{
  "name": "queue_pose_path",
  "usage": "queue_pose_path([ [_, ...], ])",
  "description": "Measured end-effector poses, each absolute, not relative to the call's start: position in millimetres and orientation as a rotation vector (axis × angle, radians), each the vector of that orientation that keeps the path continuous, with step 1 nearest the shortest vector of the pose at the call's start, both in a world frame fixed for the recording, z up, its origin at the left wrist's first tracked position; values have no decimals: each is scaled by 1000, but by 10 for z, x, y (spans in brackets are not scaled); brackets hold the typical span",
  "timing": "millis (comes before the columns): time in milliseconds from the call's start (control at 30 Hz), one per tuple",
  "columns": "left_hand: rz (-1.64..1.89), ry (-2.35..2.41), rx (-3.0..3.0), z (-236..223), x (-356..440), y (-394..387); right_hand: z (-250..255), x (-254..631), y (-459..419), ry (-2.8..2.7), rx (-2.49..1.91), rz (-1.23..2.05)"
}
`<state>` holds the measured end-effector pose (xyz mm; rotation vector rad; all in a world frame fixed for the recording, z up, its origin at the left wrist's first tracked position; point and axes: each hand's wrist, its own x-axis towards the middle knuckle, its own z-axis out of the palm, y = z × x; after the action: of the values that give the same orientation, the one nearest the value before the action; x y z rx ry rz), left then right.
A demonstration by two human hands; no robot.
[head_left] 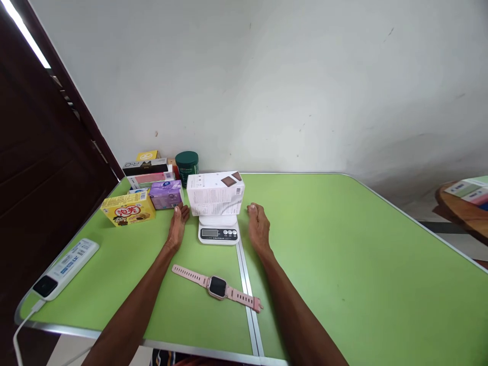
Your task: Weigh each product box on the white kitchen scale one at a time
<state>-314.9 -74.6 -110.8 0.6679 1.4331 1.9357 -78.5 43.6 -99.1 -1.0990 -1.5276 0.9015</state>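
Observation:
A white box (215,195) with printed text and brown squares on it lies on a white digital kitchen scale (218,235). My left hand (177,226) rests on edge at the left of the box, fingers stretched forward, holding nothing. To the right, my right hand (258,227) stands a little apart from the box, its fingers loosely bent and with nothing in it. Both hands are open. In front of the scale, a pink-strapped smartwatch (217,287) lies flat, stretched out. The scale's display looks dark, and I cannot read any number on it.
At the back left stand a purple pack (166,194), a yellow snack box (129,208), a dark green tub (186,166) and several stacked boxes. A white power strip (68,267) lies on the green table (343,254) at left. A wooden surface (457,203) is at far right.

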Motion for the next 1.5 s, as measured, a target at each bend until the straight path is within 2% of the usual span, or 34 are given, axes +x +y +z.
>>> queue_pose_path([
  [600, 1900, 1529, 686, -1050, -3104, -796, -1036, -763, 450, -1531, -1118, 885],
  [800, 1860, 1787, 1202, -789, -2939, -954, -982, -941, 370, -1484, -942, 769],
  [1100, 1729, 1777, 1413, -353, -2606, -849, -682, -1154, 163, -1546, -804, 851],
  [1333, 1541, 1593, 1546, 32, -1997, -386, -339, -524, 572, -1381, -905, 717],
  [1500, 1392, 1500, 1534, -167, -1379, 366, -476, 143, 1118, -1298, -1071, 640],
])
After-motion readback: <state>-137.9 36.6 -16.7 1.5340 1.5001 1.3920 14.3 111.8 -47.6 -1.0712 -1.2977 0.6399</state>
